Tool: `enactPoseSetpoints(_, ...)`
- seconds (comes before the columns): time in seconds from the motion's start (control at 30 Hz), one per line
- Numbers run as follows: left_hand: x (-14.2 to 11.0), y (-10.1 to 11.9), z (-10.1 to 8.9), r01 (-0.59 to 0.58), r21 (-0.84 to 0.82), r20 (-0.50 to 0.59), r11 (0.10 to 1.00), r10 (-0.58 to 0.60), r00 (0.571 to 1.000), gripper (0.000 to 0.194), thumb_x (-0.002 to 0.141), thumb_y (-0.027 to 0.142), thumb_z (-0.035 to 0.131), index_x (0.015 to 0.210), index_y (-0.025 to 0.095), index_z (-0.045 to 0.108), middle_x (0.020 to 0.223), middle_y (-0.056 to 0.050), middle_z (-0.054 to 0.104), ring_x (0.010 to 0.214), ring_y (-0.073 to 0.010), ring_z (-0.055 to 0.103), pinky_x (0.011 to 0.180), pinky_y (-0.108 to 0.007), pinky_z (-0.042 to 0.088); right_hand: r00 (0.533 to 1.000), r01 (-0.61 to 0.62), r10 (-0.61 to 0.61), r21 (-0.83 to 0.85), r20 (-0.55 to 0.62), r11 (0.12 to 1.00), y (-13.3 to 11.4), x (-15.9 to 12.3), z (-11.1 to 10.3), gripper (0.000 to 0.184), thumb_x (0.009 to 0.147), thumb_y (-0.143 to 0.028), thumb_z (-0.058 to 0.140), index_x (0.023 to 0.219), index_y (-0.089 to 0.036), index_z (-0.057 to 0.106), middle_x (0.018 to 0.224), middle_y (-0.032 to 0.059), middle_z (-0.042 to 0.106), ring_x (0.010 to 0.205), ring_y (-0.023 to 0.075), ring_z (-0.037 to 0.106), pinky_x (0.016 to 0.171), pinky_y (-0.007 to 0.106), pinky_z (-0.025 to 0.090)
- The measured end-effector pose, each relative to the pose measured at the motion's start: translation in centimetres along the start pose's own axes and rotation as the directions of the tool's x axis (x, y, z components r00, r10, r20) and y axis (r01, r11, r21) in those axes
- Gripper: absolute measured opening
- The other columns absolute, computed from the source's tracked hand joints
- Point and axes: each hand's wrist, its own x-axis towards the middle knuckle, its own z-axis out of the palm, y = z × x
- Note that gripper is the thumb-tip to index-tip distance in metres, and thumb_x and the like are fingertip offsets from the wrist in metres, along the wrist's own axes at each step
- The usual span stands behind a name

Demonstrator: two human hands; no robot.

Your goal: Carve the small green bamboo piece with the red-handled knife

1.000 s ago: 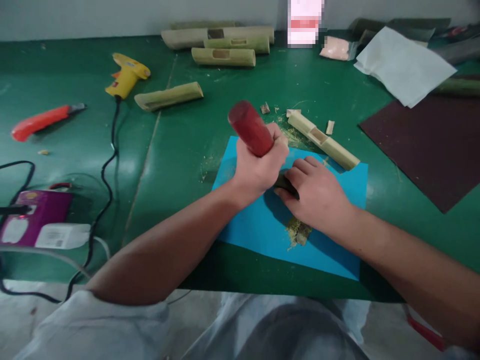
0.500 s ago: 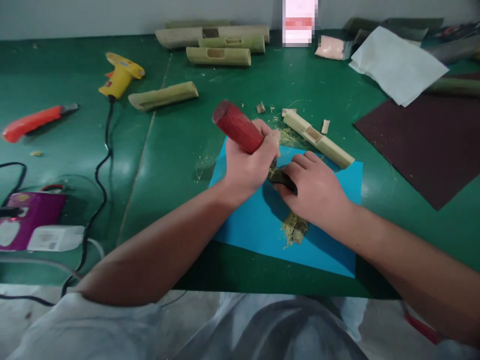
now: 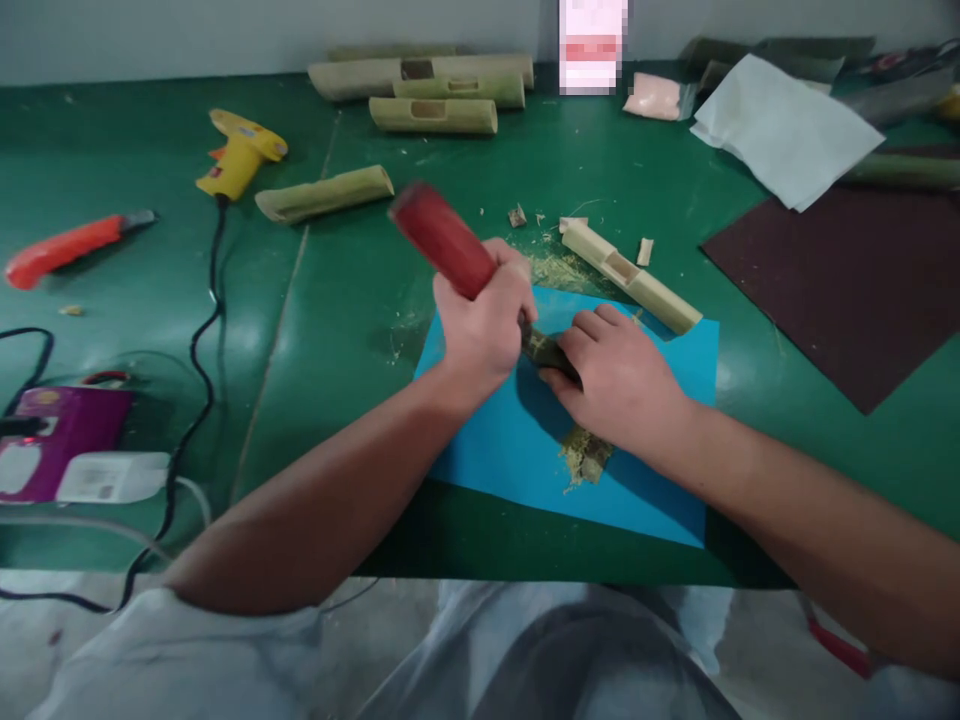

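My left hand (image 3: 487,310) is wrapped round the thick red wooden handle of a tool (image 3: 444,240), whose butt points up and to the left. A dark, metal-looking part (image 3: 544,350) with pale shavings on it runs from below that fist to my right hand (image 3: 626,375). The right fingers are curled over this dark part, covering its far end, so the tool's exact kind is hidden. Both hands are above a blue sheet (image 3: 502,440). Near the right wrist lies a heap of bamboo shavings (image 3: 585,455). Behind the right hand rests a notched bamboo tube (image 3: 652,290).
Several bamboo tubes (image 3: 435,116) lie along the back. To the left are a yellow glue gun (image 3: 238,155), a red-handled cutter (image 3: 67,245) and a purple power box (image 3: 105,420) with cables. White paper (image 3: 784,130) and a dark sheet (image 3: 840,290) lie right.
The red handle and my left hand have moved left, and the handle leans further over. More of the dark part shows between the hands. The whole view has shifted slightly.
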Motion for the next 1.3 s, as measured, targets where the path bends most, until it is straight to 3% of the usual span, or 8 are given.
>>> enactPoseSetpoints(0.2, 0.2, -0.5, -0.3, 0.058, 0.013, 0.075, 0.998, -0.059, 0.995, 0.044, 0.087, 0.054, 0.076, 0.059, 0.027, 0.055, 0.053, 0.001, 0.050, 0.056, -0.0133, 0.038, 0.055, -0.037, 0.033, 1.000, -0.025, 0.025, 0.006, 0.003, 1.000, 0.0, 0.0, -0.1, 0.026, 0.100, -0.033, 0.060, 0.098, -0.011, 0.074, 0.091, 0.0134, 0.066, 0.090, 0.0285, 0.052, 0.078, 0.040, 0.036)
enactPoseSetpoints(0.47, -0.2, 0.5, -0.2, 0.031, 0.051, 0.124, 0.998, -0.037, 0.992, 0.043, 0.091, 0.050, 0.073, 0.061, 0.027, 0.054, 0.055, 0.002, 0.048, 0.054, -0.0137, 0.042, 0.055, -0.038, 0.034, 0.999, -0.013, 0.015, 0.035, -0.046, 0.999, 0.2, -0.1, 0.4, 0.022, 0.097, -0.030, 0.061, 0.095, -0.013, 0.073, 0.088, 0.0125, 0.065, 0.087, 0.0272, 0.050, 0.076, 0.039, 0.034)
enactPoseSetpoints(0.7, -0.2, 2.0, 0.6, -0.035, 0.120, 0.128, 0.992, 0.020, 0.992, 0.042, 0.090, 0.036, 0.071, 0.056, 0.025, 0.050, 0.056, 0.001, 0.048, 0.053, -0.0130, 0.044, 0.054, -0.037, 0.034, 0.998, 0.006, -0.003, 0.052, -0.065, 0.999, 0.2, -0.1, 0.4, 0.020, 0.098, -0.030, 0.059, 0.093, -0.015, 0.072, 0.087, 0.0111, 0.064, 0.086, 0.0264, 0.049, 0.075, 0.039, 0.033)
enactPoseSetpoints(0.83, -0.3, 2.3, 0.8, -0.063, 0.071, 0.081, 0.996, 0.057, 0.995, 0.047, 0.086, 0.030, 0.072, 0.050, 0.023, 0.043, 0.049, 0.003, 0.040, 0.047, -0.0100, 0.033, 0.047, -0.035, 0.026, 0.999, 0.035, -0.034, 0.037, -0.035, 0.999, 0.2, 0.0, 0.2, 0.022, 0.098, -0.030, 0.059, 0.097, -0.013, 0.073, 0.090, 0.0123, 0.066, 0.087, 0.0273, 0.051, 0.075, 0.040, 0.034)
enactPoseSetpoints(0.9, -0.2, 1.8, 0.5, 0.003, 0.090, 0.116, 0.996, -0.013, 0.993, 0.045, 0.084, 0.029, 0.073, 0.050, 0.023, 0.044, 0.048, 0.004, 0.039, 0.045, -0.0088, 0.031, 0.046, -0.035, 0.023, 0.999, 0.033, -0.032, 0.028, -0.033, 0.999, 0.3, 0.1, 0.2, 0.021, 0.097, -0.030, 0.061, 0.094, -0.013, 0.073, 0.090, 0.0130, 0.066, 0.088, 0.0277, 0.051, 0.076, 0.040, 0.035)
enactPoseSetpoints(1.0, 0.1, 0.7, 0.0, -0.006, 0.011, -0.007, 1.000, 0.006, 1.000, 0.044, 0.085, 0.036, 0.075, 0.053, 0.025, 0.047, 0.045, 0.005, 0.042, 0.047, -0.0098, 0.033, 0.048, -0.036, 0.025, 0.998, 0.011, -0.010, 0.030, -0.056, 0.999, 0.6, 0.1, 0.2, 0.021, 0.097, -0.030, 0.062, 0.093, -0.013, 0.073, 0.089, 0.0129, 0.066, 0.088, 0.0273, 0.051, 0.077, 0.040, 0.036)
enactPoseSetpoints(1.17, 0.3, 0.4, 0.0, 0.086, 0.042, 0.106, 0.995, -0.091, 0.990, 0.041, 0.094, 0.049, 0.070, 0.062, 0.029, 0.053, 0.053, 0.002, 0.048, 0.056, -0.0158, 0.047, 0.055, -0.039, 0.035, 0.999, 0.000, 0.002, 0.046, -0.051, 0.999, 0.7, 0.0, 0.1, 0.021, 0.097, -0.030, 0.061, 0.094, -0.013, 0.074, 0.088, 0.0123, 0.065, 0.088, 0.0269, 0.051, 0.078, 0.040, 0.036)
enactPoseSetpoints(1.3, 0.0, 1.8, 0.7, 0.068, 0.049, 0.068, 0.996, -0.071, 0.995, 0.040, 0.091, 0.041, 0.073, 0.057, 0.027, 0.057, 0.054, 0.002, 0.051, 0.048, -0.0115, 0.046, 0.049, -0.036, 0.035, 0.998, 0.001, 0.002, 0.053, -0.065, 0.999, 0.7, -0.1, 0.3, 0.020, 0.096, -0.029, 0.062, 0.094, -0.013, 0.073, 0.089, 0.0123, 0.065, 0.088, 0.0271, 0.050, 0.077, 0.040, 0.036)
